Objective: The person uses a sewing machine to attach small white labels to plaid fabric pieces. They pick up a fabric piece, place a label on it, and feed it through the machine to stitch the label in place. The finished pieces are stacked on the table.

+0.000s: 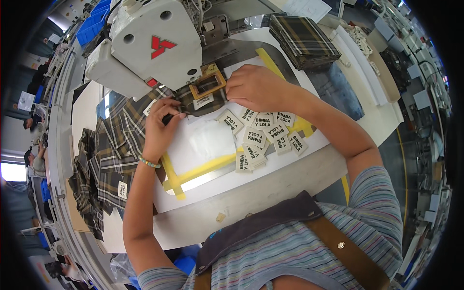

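Loose woven cloth shows a plaid of olive-brown, black and white; the folded woven stack matches. Rectangular fabric labels are cream, lettered black. Flat adhesive tape is yellow. The bulky sewing-machine head is white, its emblem red.

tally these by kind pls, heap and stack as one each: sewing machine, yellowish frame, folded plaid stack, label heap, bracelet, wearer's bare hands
Sewing machine: 1
Yellowish rectangular frame: 1
Folded plaid cloth stack: 1
Heap of loose white labels: 1
Beaded bracelet: 1
Bare hands (left hand, right hand): 2
Total: 7
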`<state>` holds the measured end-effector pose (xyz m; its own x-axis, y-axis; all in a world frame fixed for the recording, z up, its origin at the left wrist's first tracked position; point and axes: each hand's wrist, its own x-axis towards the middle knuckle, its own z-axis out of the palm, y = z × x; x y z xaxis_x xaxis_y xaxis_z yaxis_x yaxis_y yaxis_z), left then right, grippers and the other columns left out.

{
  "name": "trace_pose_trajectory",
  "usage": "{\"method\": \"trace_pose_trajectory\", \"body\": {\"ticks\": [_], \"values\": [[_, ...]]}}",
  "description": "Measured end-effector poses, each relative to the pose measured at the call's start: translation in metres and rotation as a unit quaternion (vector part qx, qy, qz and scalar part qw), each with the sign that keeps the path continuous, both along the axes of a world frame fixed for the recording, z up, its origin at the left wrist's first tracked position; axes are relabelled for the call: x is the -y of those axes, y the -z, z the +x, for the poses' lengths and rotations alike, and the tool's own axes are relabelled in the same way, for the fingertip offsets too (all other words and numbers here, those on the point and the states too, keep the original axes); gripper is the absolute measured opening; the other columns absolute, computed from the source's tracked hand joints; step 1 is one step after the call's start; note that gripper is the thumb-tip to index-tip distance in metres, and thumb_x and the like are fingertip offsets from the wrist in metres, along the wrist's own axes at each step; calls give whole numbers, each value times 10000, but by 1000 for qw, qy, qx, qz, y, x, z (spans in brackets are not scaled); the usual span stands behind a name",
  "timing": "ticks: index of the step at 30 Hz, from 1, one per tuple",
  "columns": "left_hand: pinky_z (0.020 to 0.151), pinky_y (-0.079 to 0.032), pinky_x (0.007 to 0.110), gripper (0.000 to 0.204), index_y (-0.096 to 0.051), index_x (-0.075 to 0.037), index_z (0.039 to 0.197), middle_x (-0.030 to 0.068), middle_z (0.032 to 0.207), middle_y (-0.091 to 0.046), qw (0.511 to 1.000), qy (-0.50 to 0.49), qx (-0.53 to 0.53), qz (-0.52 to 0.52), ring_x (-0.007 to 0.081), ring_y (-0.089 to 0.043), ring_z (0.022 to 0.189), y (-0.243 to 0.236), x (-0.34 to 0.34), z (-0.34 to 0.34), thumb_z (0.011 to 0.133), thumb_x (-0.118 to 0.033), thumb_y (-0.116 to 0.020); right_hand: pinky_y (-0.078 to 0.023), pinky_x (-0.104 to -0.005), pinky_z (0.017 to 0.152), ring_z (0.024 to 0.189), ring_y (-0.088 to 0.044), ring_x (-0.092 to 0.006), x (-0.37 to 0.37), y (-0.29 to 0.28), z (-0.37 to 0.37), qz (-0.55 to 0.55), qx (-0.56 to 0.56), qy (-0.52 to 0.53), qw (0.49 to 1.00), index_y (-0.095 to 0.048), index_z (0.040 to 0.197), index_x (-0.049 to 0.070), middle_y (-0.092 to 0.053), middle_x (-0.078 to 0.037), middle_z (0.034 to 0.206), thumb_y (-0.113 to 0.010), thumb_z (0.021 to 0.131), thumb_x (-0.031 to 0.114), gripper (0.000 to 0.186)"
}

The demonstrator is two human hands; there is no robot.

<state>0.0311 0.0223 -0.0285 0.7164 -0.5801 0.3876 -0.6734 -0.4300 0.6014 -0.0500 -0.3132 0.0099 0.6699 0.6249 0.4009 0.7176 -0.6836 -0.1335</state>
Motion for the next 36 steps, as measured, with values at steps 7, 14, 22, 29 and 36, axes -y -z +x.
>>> {"method": "trace_pose_trajectory", "body": {"ticks": [7, 14, 22, 29, 36], "values": [[1150, -468, 445, 144, -584, -15, 964, 125, 1443, -718, 986, -137, 60, 78, 362, -619, 1381, 11, -122, -2, 971, 15, -724, -542, -433, 996, 1114, -683, -279, 2, -2, -13, 35, -7, -3, 999, -786, 1075, 59, -762, -55, 1150, -723, 995, 182, 160], [1203, -442, 471, 211, -700, -52, 1135, 87, 1443, -711, 943, -205, 205, 161, 368, -567, 1439, -12, -123, -31, 943, -60, -787, -546, -411, 962, 1079, -681, -266, -20, 1, -25, 64, -127, -25, 990, -788, 1100, 43, -755, -54, 1088, -757, 983, 223, 217], [843, -550, 312, 270, -719, -16, 1279, 91, 1225, -764, 999, 23, -24, 16, 210, -719, 1000, -46, 9, -59, 1011, -35, -705, -544, -372, 812, 867, -685, -244, -53, -5, -18, 80, -304, 39, 949, -752, 1008, 35, -715, -67, 929, -798, 951, 215, 195], [787, -493, 246, 232, -724, -45, 1245, -15, 1007, -681, 954, 65, -288, -48, 70, -613, 909, -18, 50, -47, 1026, -116, -747, -511, -315, 716, 774, -646, -165, -41, 12, -17, 233, -319, 82, 915, -730, 974, 29, -702, -48, 873, -820, 928, 165, 169], [740, -496, 227, 132, -728, -16, 1058, -32, 894, -670, 940, 12, -313, -136, 42, -575, 806, 3, 51, -46, 984, -97, -803, -514, -306, 693, 780, -656, -131, -20, 15, -2, 307, -364, 109, 873, -794, 1035, 67, -736, -39, 836, -841, 924, 228, 201]]}}
